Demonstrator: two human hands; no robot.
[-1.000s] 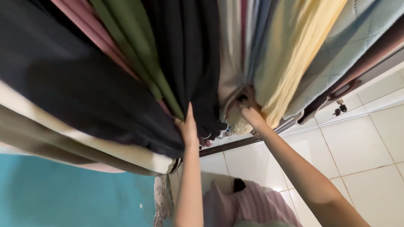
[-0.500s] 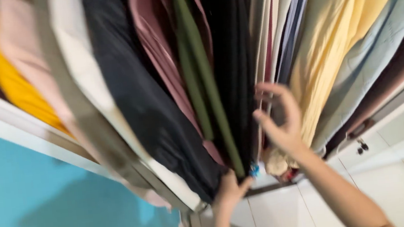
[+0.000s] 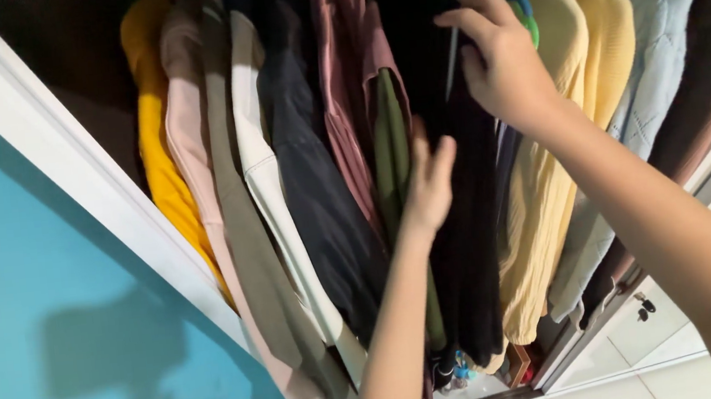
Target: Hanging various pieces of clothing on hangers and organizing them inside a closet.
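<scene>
wardrobe [image 3: 43, 162] stood open, white frame beside teal wall [image 3: 26, 331]. packed row hung inside: yellow top [image 3: 158, 150], cream shirt [image 3: 271, 191], black garment [image 3: 465, 241], pale yellow dress [image 3: 549, 197]. best to part neighbours wide, lift by hanger, not cloth, so nothing dragged. left hand [image 3: 429, 185] lay flat, fingers spread, pressed on black garment beside olive garment [image 3: 391, 147]. right hand [image 3: 500, 65] sat higher, grip half curled, fingertips touching green hanger [image 3: 521, 10], not clearly closed on it.

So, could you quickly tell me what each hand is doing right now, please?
Left hand: open, flat against the black garment.
Right hand: fingers curled among the hangers; grip cannot be told.
</scene>
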